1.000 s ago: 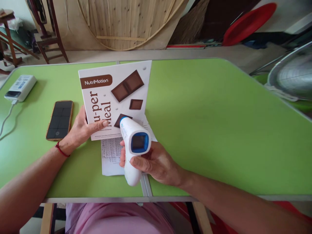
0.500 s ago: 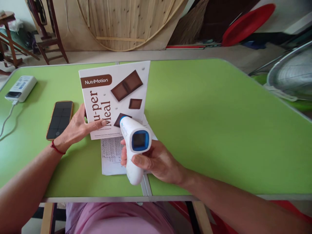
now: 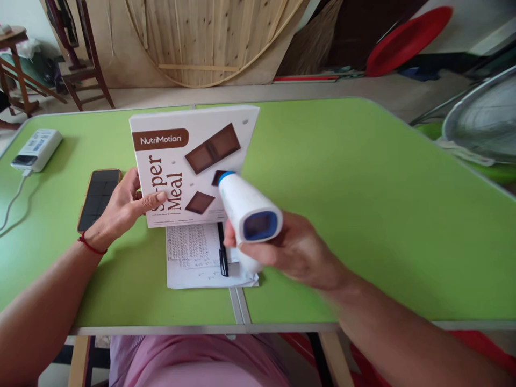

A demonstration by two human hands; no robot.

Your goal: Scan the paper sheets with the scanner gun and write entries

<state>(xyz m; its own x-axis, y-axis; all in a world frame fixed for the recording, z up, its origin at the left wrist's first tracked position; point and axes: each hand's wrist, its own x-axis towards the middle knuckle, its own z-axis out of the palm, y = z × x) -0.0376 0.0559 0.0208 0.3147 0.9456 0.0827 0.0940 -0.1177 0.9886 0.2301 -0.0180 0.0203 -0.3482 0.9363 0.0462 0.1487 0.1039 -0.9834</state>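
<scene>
A white NutriMotion box (image 3: 201, 121) with chocolate pieces printed on it stands tilted up over the table. My left hand (image 3: 131, 201) grips its lower left side, thumb on the front, the other fingers mostly hidden behind. In my right hand (image 3: 296, 250) is a white and blue infrared thermometer (image 3: 250, 204), fingers wrapped round its handle. Its blue nose points toward the box's front, and its small screen faces me. Whether nose and box touch, I cannot tell. Below them lie handwritten sheets of paper (image 3: 189, 274) with a black pen (image 3: 223, 252) on top.
On the green table (image 3: 363, 215), a phone (image 3: 99, 199) in an orange-edged case lies beside my left hand. Farther left is a white power bank (image 3: 38, 150) with a cable. A wooden chair (image 3: 84, 70) and a red round object (image 3: 409, 43) stand beyond the table.
The thermometer has moved right and tilted, its nose now higher on the box front. The box has tipped back a little, showing its top edge. The pen has come into view.
</scene>
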